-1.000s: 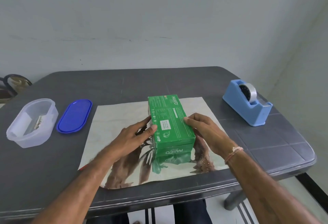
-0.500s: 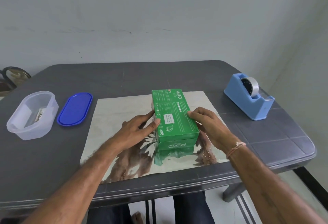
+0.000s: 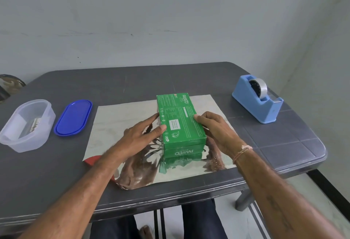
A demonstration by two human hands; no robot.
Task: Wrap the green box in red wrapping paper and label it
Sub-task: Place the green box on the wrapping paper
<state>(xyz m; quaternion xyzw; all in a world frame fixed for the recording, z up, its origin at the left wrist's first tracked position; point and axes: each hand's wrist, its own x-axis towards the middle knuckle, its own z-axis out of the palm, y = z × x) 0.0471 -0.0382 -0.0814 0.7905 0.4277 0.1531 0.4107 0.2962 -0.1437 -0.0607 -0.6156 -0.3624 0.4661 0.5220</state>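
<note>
Across the lower half of the head view stretches a dark grey table (image 3: 132, 83), set against a pale wall. Spread flat on its near middle lies the wrapping paper (image 3: 117, 121), silver side up and mirror-bright, with the red face showing only where the near left corner (image 3: 92, 161) curls over. On the sheet, right of its centre, stands the green box (image 3: 181, 123), its long side running away from the person and its far end reaching just past the sheet's far edge; the near end reads PASEO upside down, and the box is mirrored in the foil in front of it. Both forearms reach in from the bottom of the view. The left hand (image 3: 138, 136) holds the box's left flank, its thumb laid on the top face near a small white label and its fingers stretched along the side wall. The right hand (image 3: 217, 130) holds the opposite flank, fingers bent over the top right edge; its thumb is hidden. Well off to the right, a blue tape dispenser (image 3: 257, 104) with a roll of clear tape sits on bare table. At the far left sits a clear plastic tub (image 3: 28, 144) with something pale inside that I cannot make out, and just beside it, between tub and paper, lies its blue oval lid (image 3: 73, 117). A thin thread band (image 3: 242, 150) circles the right wrist.
</note>
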